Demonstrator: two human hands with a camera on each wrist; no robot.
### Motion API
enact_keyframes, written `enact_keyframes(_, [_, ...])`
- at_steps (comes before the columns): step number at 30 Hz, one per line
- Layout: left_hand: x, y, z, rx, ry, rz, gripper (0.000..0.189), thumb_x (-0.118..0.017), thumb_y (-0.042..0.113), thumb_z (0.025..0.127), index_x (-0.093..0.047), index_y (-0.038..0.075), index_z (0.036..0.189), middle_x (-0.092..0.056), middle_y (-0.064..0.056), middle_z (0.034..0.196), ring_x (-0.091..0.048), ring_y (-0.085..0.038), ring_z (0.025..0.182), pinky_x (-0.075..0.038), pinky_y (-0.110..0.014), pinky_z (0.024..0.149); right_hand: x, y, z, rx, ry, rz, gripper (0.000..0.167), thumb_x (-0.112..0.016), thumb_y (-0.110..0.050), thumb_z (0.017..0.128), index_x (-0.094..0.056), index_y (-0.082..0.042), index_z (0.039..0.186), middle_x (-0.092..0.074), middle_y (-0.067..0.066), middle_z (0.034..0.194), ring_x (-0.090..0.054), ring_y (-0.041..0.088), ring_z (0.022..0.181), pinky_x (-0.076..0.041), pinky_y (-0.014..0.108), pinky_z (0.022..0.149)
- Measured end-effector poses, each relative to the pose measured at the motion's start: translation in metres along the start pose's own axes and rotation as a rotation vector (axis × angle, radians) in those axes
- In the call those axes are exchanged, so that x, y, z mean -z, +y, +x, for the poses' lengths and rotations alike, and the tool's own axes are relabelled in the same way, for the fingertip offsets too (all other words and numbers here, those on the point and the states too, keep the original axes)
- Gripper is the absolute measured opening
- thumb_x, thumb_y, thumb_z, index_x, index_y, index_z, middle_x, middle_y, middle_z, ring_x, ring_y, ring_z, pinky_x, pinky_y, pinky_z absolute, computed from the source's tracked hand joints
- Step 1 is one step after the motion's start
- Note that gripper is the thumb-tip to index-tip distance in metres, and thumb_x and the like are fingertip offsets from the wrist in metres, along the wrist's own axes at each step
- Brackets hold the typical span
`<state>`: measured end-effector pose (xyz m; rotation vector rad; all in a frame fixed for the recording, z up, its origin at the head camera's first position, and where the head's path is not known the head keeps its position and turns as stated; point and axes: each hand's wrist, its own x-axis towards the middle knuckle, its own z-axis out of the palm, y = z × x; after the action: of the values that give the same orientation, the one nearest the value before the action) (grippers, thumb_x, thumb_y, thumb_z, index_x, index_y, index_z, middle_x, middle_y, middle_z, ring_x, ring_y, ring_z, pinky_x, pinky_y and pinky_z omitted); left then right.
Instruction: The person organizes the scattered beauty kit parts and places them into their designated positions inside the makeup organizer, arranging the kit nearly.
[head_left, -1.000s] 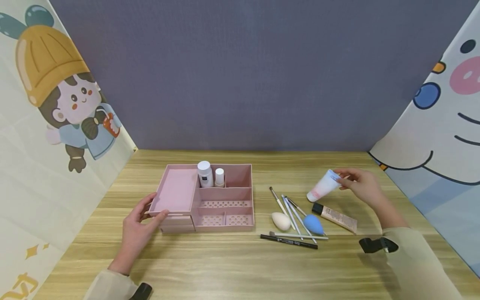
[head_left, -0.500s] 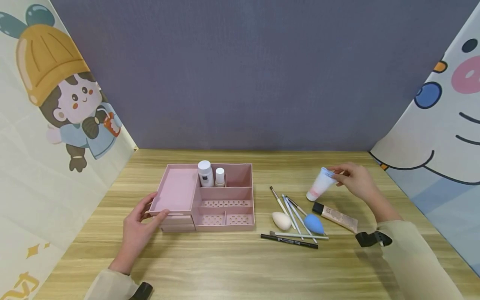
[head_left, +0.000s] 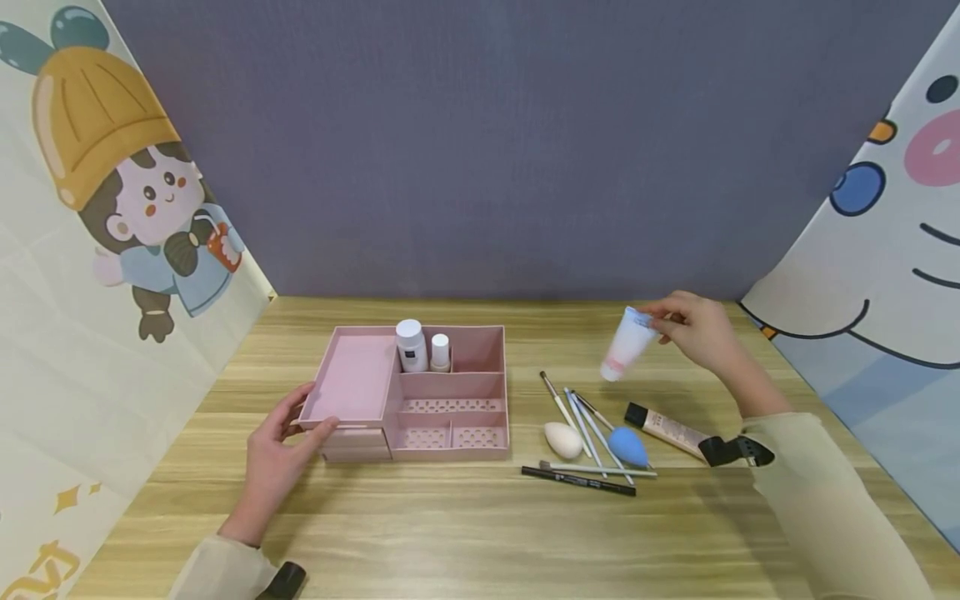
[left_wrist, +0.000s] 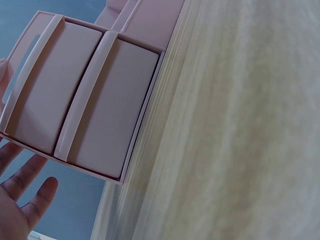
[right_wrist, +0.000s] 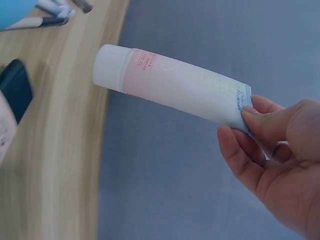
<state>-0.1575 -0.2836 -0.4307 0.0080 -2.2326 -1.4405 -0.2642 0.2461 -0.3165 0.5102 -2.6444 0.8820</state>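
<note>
In the head view, my right hand (head_left: 693, 329) pinches a white and pink squeeze tube (head_left: 628, 343) by its flat bluish end. The tube slants with its white cap pointing down, above the table's right half. In the right wrist view, the thumb and fingertips (right_wrist: 252, 112) press the crimped end between them. My left hand (head_left: 281, 454) holds the front left corner of a pink desktop organizer (head_left: 356, 379), thumb along the front edge and fingers at its left side. Two drawer fronts (left_wrist: 107, 100) show in the left wrist view. A white bottle (head_left: 412, 348) and a small white-capped bottle (head_left: 440, 354) stand in the organizer's back compartments.
Right of the organizer lie several makeup brushes (head_left: 588, 429), a cream sponge (head_left: 562, 440), a blue sponge (head_left: 627, 447) and a black pen (head_left: 577, 482). A beige tube with black cap (head_left: 667, 429) lies below my right hand. A grey-blue panel (head_left: 495, 150) rises behind the table.
My right hand has lifted the squeeze tube and carried it up and to the left, tipping it more upright. The left hand and organizer stay where they were.
</note>
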Motion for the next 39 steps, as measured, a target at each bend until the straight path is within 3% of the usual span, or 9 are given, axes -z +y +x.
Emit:
enact_keyframes(8, [-0.001,0.000,0.000,-0.007,0.009,-0.007,0.058,-0.080,-0.002,0.081,-0.059,0.001,0.135,-0.064,-0.023,0.124,-0.057,0.010,0.091,-0.047,-0.007,0.075,-0.003,-0.023,0.014,0.035,-0.005,-0.013,0.021,-0.066,0.005,0.092,-0.074,0.001,0.111,-0.062,0.011,0.089,-0.062,0.025,0.068,-0.056,0.030,0.056])
enact_keyframes(13, [-0.001,0.000,0.000,-0.004,0.011,-0.005,0.058,-0.080,-0.001,0.081,-0.059,0.001,0.135,-0.064,-0.022,0.124,-0.058,0.010,0.092,-0.047,-0.007,0.075,-0.006,-0.036,0.020,0.042,-0.010,0.021,0.020,-0.067,0.004,0.092,-0.074,0.001,0.111,-0.061,0.011,0.087,-0.061,0.028,0.071,-0.055,0.026,0.057])
enact_keyframes(22, [-0.001,0.000,0.000,-0.008,0.014,-0.014,0.058,-0.081,-0.002,0.080,-0.060,0.001,0.134,-0.064,-0.021,0.124,-0.058,0.010,0.093,-0.048,-0.007,0.076,-0.015,-0.057,0.033,0.070,-0.022,0.037,0.020,-0.065,0.004,0.093,-0.075,-0.001,0.111,-0.061,0.010,0.090,-0.057,0.026,0.075,-0.052,0.021,0.060])
enact_keyframes(29, [-0.001,0.000,0.000,-0.016,0.016,-0.018,0.058,-0.080,-0.003,0.080,-0.060,0.000,0.134,-0.064,-0.022,0.124,-0.058,0.010,0.092,-0.048,-0.008,0.075,-0.024,-0.073,0.044,0.105,-0.026,0.083,0.021,-0.062,0.007,0.094,-0.074,0.000,0.110,-0.060,0.010,0.091,-0.054,0.024,0.075,-0.056,0.028,0.063])
enact_keyframes(39, [-0.001,0.000,-0.001,-0.015,0.018,-0.019,0.057,-0.080,-0.003,0.080,-0.060,0.001,0.134,-0.064,-0.020,0.123,-0.059,0.010,0.092,-0.049,-0.008,0.076,-0.041,-0.097,0.056,0.161,-0.008,0.085,0.022,-0.062,0.010,0.092,-0.075,-0.001,0.107,-0.060,0.011,0.091,-0.051,0.022,0.073,-0.053,0.027,0.061])
